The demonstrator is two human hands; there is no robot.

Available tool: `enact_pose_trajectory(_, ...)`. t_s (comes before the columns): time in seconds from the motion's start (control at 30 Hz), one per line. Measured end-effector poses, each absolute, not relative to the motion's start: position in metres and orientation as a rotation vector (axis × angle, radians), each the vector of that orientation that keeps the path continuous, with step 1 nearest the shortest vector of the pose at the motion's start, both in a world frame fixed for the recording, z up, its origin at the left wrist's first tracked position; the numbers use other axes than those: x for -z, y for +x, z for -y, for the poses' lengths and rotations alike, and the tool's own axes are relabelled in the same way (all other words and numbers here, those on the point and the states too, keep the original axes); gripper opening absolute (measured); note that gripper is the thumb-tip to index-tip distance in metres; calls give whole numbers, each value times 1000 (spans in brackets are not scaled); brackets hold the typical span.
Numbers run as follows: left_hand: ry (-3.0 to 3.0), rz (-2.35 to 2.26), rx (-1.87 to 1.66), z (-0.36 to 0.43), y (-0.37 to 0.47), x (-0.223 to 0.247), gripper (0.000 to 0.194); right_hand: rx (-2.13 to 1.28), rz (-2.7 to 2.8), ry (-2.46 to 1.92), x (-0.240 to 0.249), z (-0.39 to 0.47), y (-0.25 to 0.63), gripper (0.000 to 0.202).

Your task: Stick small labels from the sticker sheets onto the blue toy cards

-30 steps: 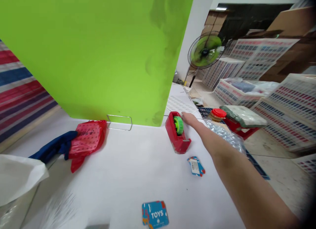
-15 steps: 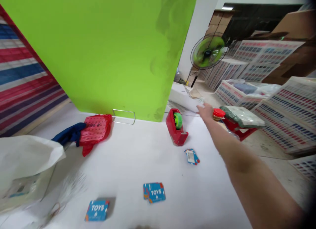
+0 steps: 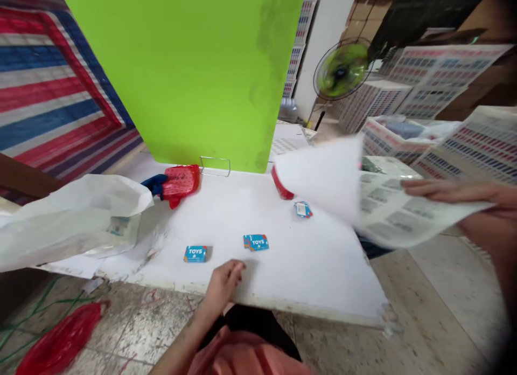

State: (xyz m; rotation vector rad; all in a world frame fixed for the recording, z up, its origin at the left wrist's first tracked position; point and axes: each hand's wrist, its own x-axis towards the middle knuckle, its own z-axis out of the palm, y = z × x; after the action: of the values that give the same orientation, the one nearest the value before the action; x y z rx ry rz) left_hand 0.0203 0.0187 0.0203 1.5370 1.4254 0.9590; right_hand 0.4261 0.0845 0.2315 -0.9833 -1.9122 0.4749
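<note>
My right hand [image 3: 464, 200] grips a large sheet of paper [image 3: 388, 202] at its right end, off the right side of the table. Grey printed blocks show on the sheet's near part, while its far part is plain white and blurred. The sheet covers most of the red tape dispenser [image 3: 280, 183]. My left hand [image 3: 226, 280] rests at the table's front edge with its fingers curled, and nothing shows in them. Beyond it lie blue TOYS cards: one pile [image 3: 195, 254] at left, another pile [image 3: 256, 242] at centre and a third [image 3: 302, 209] near the dispenser.
A green board [image 3: 181, 78] stands at the back of the white table [image 3: 226, 208]. A red plastic bag [image 3: 180, 183] and a white sack [image 3: 72, 219] lie on the left. To the right are a fan [image 3: 341, 72] and white crates [image 3: 476, 143].
My right hand has drawn back from the table's far right corner, bringing the paper sheet with it. My left hand has come into view at the front edge. The view has tilted down.
</note>
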Motion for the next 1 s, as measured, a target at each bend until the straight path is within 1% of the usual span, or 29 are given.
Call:
enact_pose_trajectory(0.03,1332,-1389,-1046,-20,15,-25,41,-441,1934,-955,-232,-70,420,16)
enact_pose_trajectory(0.1,1204,-1360,-1148,-22,3,-38,48,-402,1969,-872,-232,-51,408,14)
enact_pose_trajectory(0.17,1117,-1322,-1248,-21,-11,-55,48,-418,1981,-800,-232,-40,394,12)
enact_pose_trajectory(0.23,1153,-1305,-1294,-19,-23,-73,46,-485,1942,-766,-234,-33,379,6)
enact_pose_trajectory(0.3,1290,-1275,-1301,-16,-29,-89,45,-596,1882,-739,-236,-28,361,5)
enact_pose_trajectory(0.33,1363,-1236,-1288,-15,-28,-95,48,-674,1841,-724,-236,-25,351,6)
enact_pose_trajectory(0.47,1491,-971,-1131,-9,-10,-106,76,-1063,1560,-737,-224,-15,304,14)
enact_pose_trajectory(0.53,1438,-862,-1101,-5,3,-105,80,-1231,1418,-786,-212,-11,282,19)
enact_pose_trajectory(0.6,1341,-798,-1133,0,12,-103,74,-1402,1296,-823,-197,-10,264,22)
enact_pose_trajectory(0.67,1219,-793,-1163,7,14,-99,60,-1554,1201,-835,-182,-10,251,21)
enact_pose_trajectory(0.77,1036,-909,-1204,19,5,-93,45,-1609,1087,-880,-155,-14,242,7)
enact_pose_trajectory(0.8,988,-972,-1225,23,1,-91,44,-1584,1046,-910,-146,-15,240,12)
enact_pose_trajectory(0.87,929,-1105,-1262,33,-8,-87,43,-1547,950,-963,-127,-17,238,30)
enact_pose_trajectory(1.0,934,-1297,-1246,52,-19,-79,38,-1690,879,-918,-96,-9,230,55)
